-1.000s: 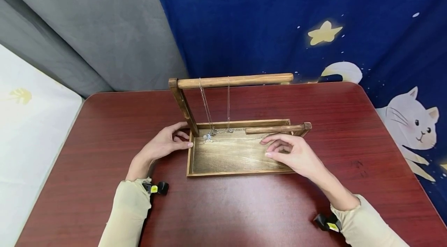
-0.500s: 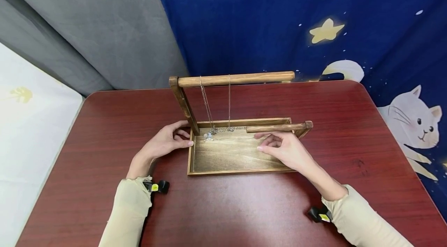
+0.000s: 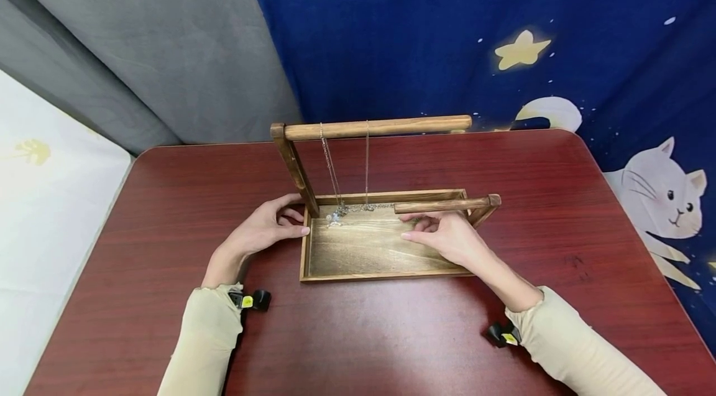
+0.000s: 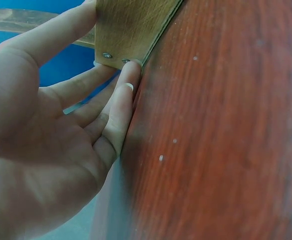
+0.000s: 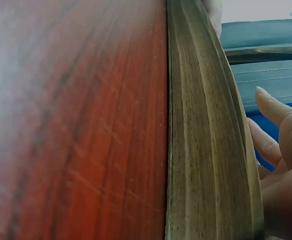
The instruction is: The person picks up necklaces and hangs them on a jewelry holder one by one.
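A wooden jewelry stand has a shallow tray (image 3: 369, 279) for a base, a long upper bar (image 3: 386, 127) on a left post and a shorter lower bar (image 3: 442, 205) on the right. Two thin necklaces (image 3: 366, 166) hang from the upper bar, their pendants (image 3: 334, 217) low at the tray's left back. My left hand (image 3: 263, 228) rests against the tray's left end, thumb at the rim; in the left wrist view its fingertips touch the screwed wooden end (image 4: 131, 30). Over the tray's right part, my right hand (image 3: 450, 237) has loosely bent fingers just below the lower bar, thumb apart, holding nothing visible.
The stand sits on a red-brown wood-grain table (image 3: 358, 340). A fine chain (image 3: 380, 205) lies along the tray's back wall. Behind the table hang a grey curtain (image 3: 168, 41) and a blue one (image 3: 391, 35) with a star and cat print.
My right hand has moved left over the tray, its fingers coming under the lower bar. The left hand stays at the tray's left end, and the necklaces hang as before.
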Demonstrator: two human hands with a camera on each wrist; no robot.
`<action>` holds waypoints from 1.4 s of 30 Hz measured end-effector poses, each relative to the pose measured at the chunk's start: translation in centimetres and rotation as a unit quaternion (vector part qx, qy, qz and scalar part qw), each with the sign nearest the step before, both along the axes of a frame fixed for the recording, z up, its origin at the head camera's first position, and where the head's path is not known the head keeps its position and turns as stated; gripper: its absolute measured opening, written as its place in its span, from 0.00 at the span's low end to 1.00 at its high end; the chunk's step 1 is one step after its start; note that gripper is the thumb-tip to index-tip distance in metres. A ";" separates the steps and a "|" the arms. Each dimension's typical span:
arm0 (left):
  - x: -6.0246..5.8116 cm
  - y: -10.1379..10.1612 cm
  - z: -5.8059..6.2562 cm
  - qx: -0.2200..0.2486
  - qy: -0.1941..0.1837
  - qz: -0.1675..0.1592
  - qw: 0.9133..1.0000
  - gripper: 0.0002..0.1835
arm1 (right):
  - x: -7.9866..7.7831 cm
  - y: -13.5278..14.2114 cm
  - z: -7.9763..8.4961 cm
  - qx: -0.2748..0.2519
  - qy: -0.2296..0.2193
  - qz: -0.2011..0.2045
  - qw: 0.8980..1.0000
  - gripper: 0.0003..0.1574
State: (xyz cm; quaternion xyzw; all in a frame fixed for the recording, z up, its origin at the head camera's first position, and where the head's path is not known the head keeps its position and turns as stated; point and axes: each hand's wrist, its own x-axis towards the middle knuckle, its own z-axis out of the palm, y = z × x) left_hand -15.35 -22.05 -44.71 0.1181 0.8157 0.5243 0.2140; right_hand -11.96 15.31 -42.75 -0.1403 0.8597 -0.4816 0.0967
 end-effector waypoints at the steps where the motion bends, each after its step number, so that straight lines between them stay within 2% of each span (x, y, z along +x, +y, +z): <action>1: 0.0 0.0 0.0 -0.001 0.000 -0.001 1.000 0.40 | 0.0 0.0 0.0 0.010 0.002 -0.002 1.000 0.18; 8: 0.2 -0.1 -0.1 0.007 0.006 -0.005 1.000 0.40 | -0.1 -0.2 0.1 0.113 -0.008 -0.032 0.993 0.15; 10: 0.1 -0.1 -0.1 0.009 0.009 -0.004 1.000 0.40 | -0.3 -0.3 0.1 0.127 -0.007 -0.035 0.991 0.15; 19: 0.0 -0.2 0.1 -0.008 0.008 -0.007 1.000 0.41 | -0.6 -0.8 -0.6 0.139 0.012 -0.026 0.990 0.13; 31: 0.1 -0.2 0.0 -0.014 0.008 -0.001 1.000 0.41 | -1.0 -1.0 -0.8 0.163 0.019 0.004 0.986 0.14; 38: 0.1 -0.2 0.0 -0.016 0.017 -0.005 1.000 0.41 | -1.2 -1.3 -1.3 0.150 0.016 -0.008 0.989 0.15; 42: 0.0 -0.3 0.0 -0.018 0.021 -0.006 1.000 0.40 | -1.5 -1.7 -1.4 0.148 0.024 -0.018 0.989 0.10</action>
